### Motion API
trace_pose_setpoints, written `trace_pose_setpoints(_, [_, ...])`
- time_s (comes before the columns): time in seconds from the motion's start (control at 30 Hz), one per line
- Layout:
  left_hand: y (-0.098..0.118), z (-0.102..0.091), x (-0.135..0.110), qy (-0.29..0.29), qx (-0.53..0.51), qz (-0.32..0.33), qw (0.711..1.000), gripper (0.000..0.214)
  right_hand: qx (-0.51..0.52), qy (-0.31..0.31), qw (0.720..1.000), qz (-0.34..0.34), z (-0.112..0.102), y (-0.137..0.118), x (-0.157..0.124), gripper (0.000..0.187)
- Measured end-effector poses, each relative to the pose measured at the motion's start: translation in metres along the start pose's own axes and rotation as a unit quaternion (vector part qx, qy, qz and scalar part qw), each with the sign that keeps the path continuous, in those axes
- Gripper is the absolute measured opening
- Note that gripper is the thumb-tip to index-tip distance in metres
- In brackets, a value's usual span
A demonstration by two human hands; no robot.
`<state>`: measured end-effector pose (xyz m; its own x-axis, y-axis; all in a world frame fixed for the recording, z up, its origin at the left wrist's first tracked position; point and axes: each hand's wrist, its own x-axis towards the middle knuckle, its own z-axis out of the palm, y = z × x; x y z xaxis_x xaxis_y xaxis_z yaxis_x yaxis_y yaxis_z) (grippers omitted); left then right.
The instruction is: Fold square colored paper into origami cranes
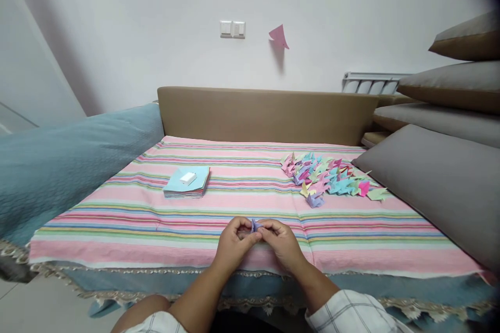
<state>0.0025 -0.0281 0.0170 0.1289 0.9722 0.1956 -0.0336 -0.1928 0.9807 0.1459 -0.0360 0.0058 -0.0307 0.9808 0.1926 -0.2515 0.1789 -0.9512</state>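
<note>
The purple paper sits at the lower centre of the frame, between the fingertips of the left hand and the right hand. Neither hand is clearly nearer; the paper touches both. From the left fingers it lies to the right; from the right fingers, to the left. Its folded layers stand roughly upright on the left-hand side, and a narrow point runs toward the right fingers. The full long axis is covered by the fingers and cannot be confirmed. Finger state: thumb and forefinger of each hand are drawn close, pinching the paper. Folded paper pieces lie right of centre; a paper stack lies left of centre, both on the striped cloth.
</note>
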Motion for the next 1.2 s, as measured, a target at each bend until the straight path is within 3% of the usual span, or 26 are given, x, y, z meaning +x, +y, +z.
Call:
trace_pose_setpoints(0.27, [-0.005,0.000,0.003,0.002,-0.080,-0.028,0.996,0.033,0.043,0.009,0.999,0.010,-0.005,0.006,0.002,0.025])
trace_pose_setpoints(0.5, [-0.006,0.004,0.000,0.014,-0.178,-0.121,0.977,0.040,0.121,0.027,0.992,0.030,-0.003,0.007,0.002,0.028])
trace_pose_setpoints(0.57, [-0.007,0.005,0.000,0.018,-0.156,-0.110,0.981,0.040,0.124,0.039,0.991,0.024,0.000,0.006,0.002,0.030])
trace_pose_setpoints(0.77, [-0.005,0.004,-0.003,-0.003,-0.040,0.005,0.999,0.036,0.032,0.053,0.998,0.007,0.001,0.010,0.001,0.033])
trace_pose_setpoints(0.9, [-0.007,0.004,-0.003,-0.004,-0.051,-0.012,0.999,0.035,0.029,0.036,0.999,0.018,0.000,0.018,0.002,0.033])
trace_pose_setpoints(1.03, [-0.011,0.008,-0.004,0.011,-0.100,-0.049,0.994,0.030,0.025,0.058,0.998,0.011,0.003,0.017,0.001,0.033])
trace_pose_setpoints(1.2, [-0.006,0.014,-0.008,0.001,-0.046,0.031,0.998,0.027,-0.018,0.054,0.998,-0.041,0.013,0.011,-0.004,0.030])
